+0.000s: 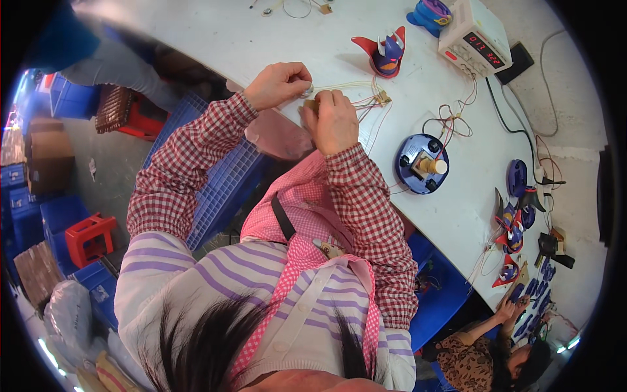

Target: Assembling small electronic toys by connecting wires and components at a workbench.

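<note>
Red-checked sleeves [175,171], hands close together

The left hand [279,86] angles in from the left, its grip pinching a small disc [307,90] by the near edge of the table [261,32]. The right hand [334,123], knuckles up, grasps a tan piece [311,104] just beside the disc. Thin wires [343,85] lead right to a board [382,98]. A toy [389,57] stands on their far side; a blue base [407,175] lies right of the right hand, a power supply [465,38] far right.
</note>
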A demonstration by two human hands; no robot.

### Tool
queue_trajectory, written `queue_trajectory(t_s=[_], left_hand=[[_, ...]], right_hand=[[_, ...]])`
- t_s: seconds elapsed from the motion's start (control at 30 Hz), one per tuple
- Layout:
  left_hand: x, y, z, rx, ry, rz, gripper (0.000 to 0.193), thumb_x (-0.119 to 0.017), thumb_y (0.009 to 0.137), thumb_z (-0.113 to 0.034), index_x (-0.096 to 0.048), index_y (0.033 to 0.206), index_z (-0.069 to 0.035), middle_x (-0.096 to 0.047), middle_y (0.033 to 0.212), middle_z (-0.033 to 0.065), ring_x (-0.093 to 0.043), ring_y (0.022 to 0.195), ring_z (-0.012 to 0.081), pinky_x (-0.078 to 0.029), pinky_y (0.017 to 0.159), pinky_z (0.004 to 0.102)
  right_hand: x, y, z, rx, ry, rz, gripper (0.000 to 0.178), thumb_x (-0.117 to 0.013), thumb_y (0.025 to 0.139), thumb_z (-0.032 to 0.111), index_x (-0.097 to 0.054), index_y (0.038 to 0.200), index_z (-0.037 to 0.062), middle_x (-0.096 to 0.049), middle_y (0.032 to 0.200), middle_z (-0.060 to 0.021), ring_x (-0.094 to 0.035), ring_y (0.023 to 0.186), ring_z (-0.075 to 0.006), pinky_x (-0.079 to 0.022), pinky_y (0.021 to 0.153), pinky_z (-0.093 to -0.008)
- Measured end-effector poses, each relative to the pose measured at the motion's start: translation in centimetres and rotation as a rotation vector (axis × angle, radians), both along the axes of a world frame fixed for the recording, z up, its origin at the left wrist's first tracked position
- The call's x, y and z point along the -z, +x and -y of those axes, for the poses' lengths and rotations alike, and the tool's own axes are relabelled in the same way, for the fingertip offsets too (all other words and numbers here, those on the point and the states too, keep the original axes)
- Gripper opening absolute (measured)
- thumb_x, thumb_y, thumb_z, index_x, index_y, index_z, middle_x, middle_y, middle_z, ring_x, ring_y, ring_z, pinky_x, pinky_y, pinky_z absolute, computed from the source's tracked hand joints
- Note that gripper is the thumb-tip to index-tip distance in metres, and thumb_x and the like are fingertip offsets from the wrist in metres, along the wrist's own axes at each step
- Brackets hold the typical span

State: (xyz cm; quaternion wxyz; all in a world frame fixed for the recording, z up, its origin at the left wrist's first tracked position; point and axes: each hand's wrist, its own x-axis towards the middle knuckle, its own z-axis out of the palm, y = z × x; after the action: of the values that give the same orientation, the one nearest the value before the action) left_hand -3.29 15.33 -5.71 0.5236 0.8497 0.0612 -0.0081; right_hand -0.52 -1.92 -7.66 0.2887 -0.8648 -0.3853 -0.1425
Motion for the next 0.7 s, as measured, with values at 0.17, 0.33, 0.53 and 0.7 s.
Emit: queue_trajectory(t_s=[0.17, 0.33, 0.53, 0.7], left_hand=[[0.2, -0.5, 0.7, -0.017, 0.067, 0.068, 0.012, -0.059, 0.083, -0.010, -0.062, 0.093, -0.003, -0.059, 0.078, 0.0014, -0.048, 0.069, 0.0072, -0.041, 0.062, 0.0185], [0.6, -1.4, 3.0, -0.336, 0.242, 0.416, 0.014, -0.063, 0.081, -0.015, -0.063, 0.089, -0.003, -0.058, 0.072, 0.0028, -0.049, 0.063, 0.0099, -0.041, 0.058, 0.0216], [-1.2, -3.6, 7.0, -0.027, -0.261, 0.010, 0.012, -0.060, 0.088, -0.014, -0.061, 0.091, -0.002, -0.054, 0.071, 0.0007, -0.046, 0.062, 0.0060, -0.038, 0.056, 0.0168], [-0.9, -3.0, 9.0, 0.043, -0.631, -0.159, 0.017, -0.060, 0.088, -0.015, -0.060, 0.081, 0.000, -0.053, 0.065, 0.0005, -0.044, 0.057, 0.0069, -0.037, 0.051, 0.0201]], right_hand=[[-1.3, -0.3, 3.1, -0.152, 0.220, -0.370, 0.023, -0.068, 0.077, 0.011, -0.060, 0.096, 0.0005, -0.057, 0.088, -0.0093, -0.058, 0.073, -0.0218, -0.048, 0.063, -0.0286], [-2.6, -0.6, 5.7, -0.164, 0.295, -0.364, 0.025, -0.068, 0.076, 0.003, -0.058, 0.099, -0.0006, -0.057, 0.088, -0.0086, -0.056, 0.072, -0.0190, -0.047, 0.062, -0.0262], [-3.2, -1.0, 8.0, -0.217, 0.363, -0.350, 0.029, -0.067, 0.074, 0.002, -0.057, 0.102, 0.0032, -0.055, 0.086, -0.0094, -0.055, 0.070, -0.0219, -0.046, 0.060, -0.0293], [-2.5, -1.0, 9.4, -0.226, 0.378, -0.388, 0.030, -0.066, 0.074, -0.001, -0.056, 0.102, 0.0024, -0.055, 0.088, -0.0096, -0.055, 0.071, -0.0215, -0.047, 0.060, -0.0289]])
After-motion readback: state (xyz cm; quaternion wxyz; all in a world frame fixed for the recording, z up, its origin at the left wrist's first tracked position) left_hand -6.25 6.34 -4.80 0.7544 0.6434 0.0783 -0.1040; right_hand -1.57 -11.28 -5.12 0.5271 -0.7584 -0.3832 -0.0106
